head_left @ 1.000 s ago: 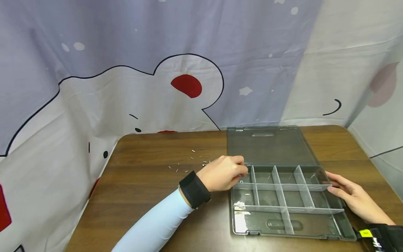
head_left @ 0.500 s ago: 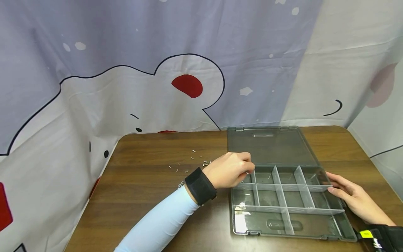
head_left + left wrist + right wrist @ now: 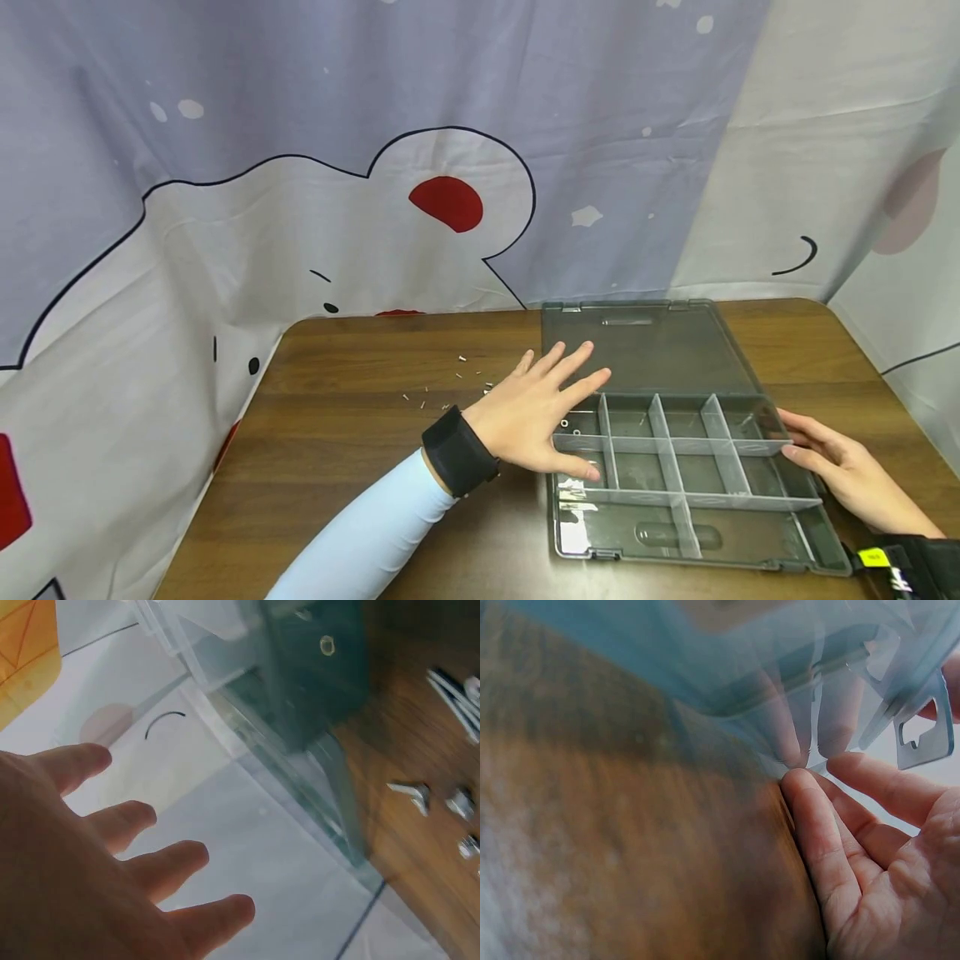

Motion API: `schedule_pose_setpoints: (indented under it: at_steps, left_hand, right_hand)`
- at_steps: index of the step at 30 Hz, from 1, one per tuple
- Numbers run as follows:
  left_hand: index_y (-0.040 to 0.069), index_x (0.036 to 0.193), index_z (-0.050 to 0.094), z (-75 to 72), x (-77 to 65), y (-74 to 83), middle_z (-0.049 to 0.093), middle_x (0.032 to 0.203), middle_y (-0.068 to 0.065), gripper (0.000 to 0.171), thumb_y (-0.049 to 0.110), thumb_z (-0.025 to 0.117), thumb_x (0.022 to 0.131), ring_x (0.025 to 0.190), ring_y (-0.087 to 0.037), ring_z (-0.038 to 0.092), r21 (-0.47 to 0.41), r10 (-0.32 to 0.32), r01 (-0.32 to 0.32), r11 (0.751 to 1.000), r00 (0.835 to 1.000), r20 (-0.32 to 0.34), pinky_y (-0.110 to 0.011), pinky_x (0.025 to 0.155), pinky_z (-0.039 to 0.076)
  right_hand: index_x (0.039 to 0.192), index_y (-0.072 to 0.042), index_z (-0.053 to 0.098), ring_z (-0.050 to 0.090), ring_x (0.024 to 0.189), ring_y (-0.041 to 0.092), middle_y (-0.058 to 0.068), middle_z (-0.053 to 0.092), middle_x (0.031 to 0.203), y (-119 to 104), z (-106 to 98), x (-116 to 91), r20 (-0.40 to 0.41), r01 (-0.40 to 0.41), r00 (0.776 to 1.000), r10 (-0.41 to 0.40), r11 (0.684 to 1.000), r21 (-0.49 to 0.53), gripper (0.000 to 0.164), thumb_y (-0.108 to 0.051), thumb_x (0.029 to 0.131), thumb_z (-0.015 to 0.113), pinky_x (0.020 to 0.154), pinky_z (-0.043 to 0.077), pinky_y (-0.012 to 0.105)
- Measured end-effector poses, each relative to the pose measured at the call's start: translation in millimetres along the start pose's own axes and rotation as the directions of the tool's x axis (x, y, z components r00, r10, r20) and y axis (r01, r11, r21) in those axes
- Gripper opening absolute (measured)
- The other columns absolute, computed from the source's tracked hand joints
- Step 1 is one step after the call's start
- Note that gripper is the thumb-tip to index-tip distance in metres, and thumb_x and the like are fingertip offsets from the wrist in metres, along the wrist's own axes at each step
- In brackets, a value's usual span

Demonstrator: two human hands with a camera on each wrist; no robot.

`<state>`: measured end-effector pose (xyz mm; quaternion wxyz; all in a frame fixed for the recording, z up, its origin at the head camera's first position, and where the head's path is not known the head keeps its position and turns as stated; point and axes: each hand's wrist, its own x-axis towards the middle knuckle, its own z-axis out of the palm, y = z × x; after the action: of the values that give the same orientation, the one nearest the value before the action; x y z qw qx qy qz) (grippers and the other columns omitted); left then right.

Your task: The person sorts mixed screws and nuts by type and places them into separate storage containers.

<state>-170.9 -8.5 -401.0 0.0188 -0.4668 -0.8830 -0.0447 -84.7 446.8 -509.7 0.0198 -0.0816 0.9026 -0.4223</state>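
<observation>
A smoky clear plastic compartment box stands on the table with its lid laid back. Over its left side my left hand hovers, fingers spread and holding nothing. A small ring-shaped piece lies in the far left compartment beside a second one; in the left wrist view a ring shows through the wall. My right hand rests its fingertips against the box's right side; in the right wrist view the extended fingers touch the clear wall.
Left of the box, several small metal screws and bits lie scattered on the brown wooden table. Closer up, the left wrist view shows long screws and small metal pieces. A patterned curtain hangs behind the table.
My left hand's bunched fingers have opened and spread, and the hand has drawn slightly left. A second ring now shows in the far left compartment. The right hand has stayed put.
</observation>
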Motion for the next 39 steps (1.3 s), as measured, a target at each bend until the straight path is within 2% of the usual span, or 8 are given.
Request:
schedule_pose_setpoints:
  at_steps: [6,12,19,24,28,31,34,39]
  left_hand:
    - [0.029,0.167,0.016,3.2,-22.0,-16.5,0.007,0.176,-0.007,0.119,0.091,0.057,0.075,0.158,-0.044,0.019,-0.001,-0.042,0.042,0.999,0.999,0.011,-0.071,0.118,0.028]
    - [0.025,0.166,0.022,11.0,-48.1,-29.6,0.015,0.174,-0.01,0.119,0.089,0.062,0.074,0.156,-0.045,0.026,-0.017,-0.076,0.076,0.997,0.997,0.014,-0.071,0.117,0.03]
    - [0.022,0.163,0.033,27.6,-73.4,-37.4,0.031,0.169,-0.015,0.11,0.081,0.067,0.077,0.149,-0.046,0.039,-0.021,-0.051,0.051,0.998,0.999,0.008,-0.064,0.117,0.037]
    - [0.022,0.157,0.044,37.4,-84.6,-39.3,0.045,0.158,-0.012,0.094,0.068,0.074,0.081,0.141,-0.034,0.051,-0.055,-0.046,0.046,0.997,0.999,0.006,-0.049,0.115,0.045]
    - [0.018,0.142,0.058,42.5,-90.0,-40.0,0.057,0.133,-0.004,0.071,0.053,0.079,0.083,0.117,-0.02,0.059,-0.051,-0.018,0.016,0.999,0.999,-0.032,-0.037,0.102,0.053]
    - [0.018,0.129,0.065,46.2,-92.6,-39.9,0.058,0.115,0.001,0.051,0.039,0.08,0.085,0.101,-0.015,0.059,-0.03,0.006,-0.008,1.0,0.999,-0.051,-0.031,0.094,0.053]
    - [0.019,0.116,0.069,49.8,-94.4,-39.3,0.058,0.105,0.002,0.032,0.028,0.079,0.087,0.093,-0.013,0.059,-0.006,0.028,-0.029,1.0,0.998,-0.064,-0.03,0.089,0.054]
    - [0.019,0.103,0.071,55.1,-94.6,-38.1,0.059,0.097,0.003,0.016,0.018,0.077,0.088,0.084,-0.011,0.06,0.015,0.063,-0.062,0.998,0.993,-0.097,-0.029,0.08,0.056]
  right_hand:
    - [0.154,0.01,0.034,0.042,0.111,-0.028,-0.045,0.041,0.128,-1.8,0.5,0.9,-0.009,0.02,1.0,-0.02,1.0,0.009,0.054,-0.01,0.107,0.052,0.078,0.044,0.004]
    - [0.155,0.009,0.034,0.041,0.111,-0.029,-0.046,0.039,0.128,-1.0,0.2,1.3,-0.007,0.016,1.0,-0.016,1.0,0.007,0.055,-0.011,0.108,0.052,0.078,0.044,0.003]
    - [0.154,0.009,0.035,0.042,0.114,-0.029,-0.044,0.037,0.133,1.9,-0.3,0.6,-0.023,0.056,0.998,-0.056,0.998,0.026,0.053,-0.007,0.107,0.053,0.083,0.042,0.0]
    - [0.156,0.007,0.033,0.039,0.116,-0.03,-0.043,0.034,0.138,3.0,-0.1,-0.2,-0.014,0.051,0.999,-0.051,0.998,0.031,0.054,-0.008,0.107,0.052,0.084,0.04,-0.001]
    - [0.155,0.008,0.035,0.043,0.114,-0.029,-0.044,0.036,0.135,2.2,0.6,-0.1,-0.018,0.043,0.999,-0.042,0.999,0.027,0.054,-0.008,0.107,0.052,0.083,0.041,0.0]
    - [0.154,0.01,0.034,0.044,0.112,-0.028,-0.046,0.035,0.131,1.4,0.5,0.1,-0.016,0.038,0.999,-0.038,0.999,0.017,0.053,-0.009,0.107,0.052,0.081,0.042,0.001]
    - [0.154,0.01,0.034,0.044,0.112,-0.028,-0.046,0.035,0.132,1.0,0.7,0.1,-0.016,0.038,0.999,-0.038,0.999,0.017,0.053,-0.009,0.107,0.052,0.081,0.042,0.001]
    - [0.153,0.01,0.035,0.046,0.111,-0.027,-0.045,0.039,0.13,1.1,0.9,0.4,-0.019,0.04,0.999,-0.04,0.999,0.02,0.053,-0.008,0.107,0.053,0.081,0.042,0.001]
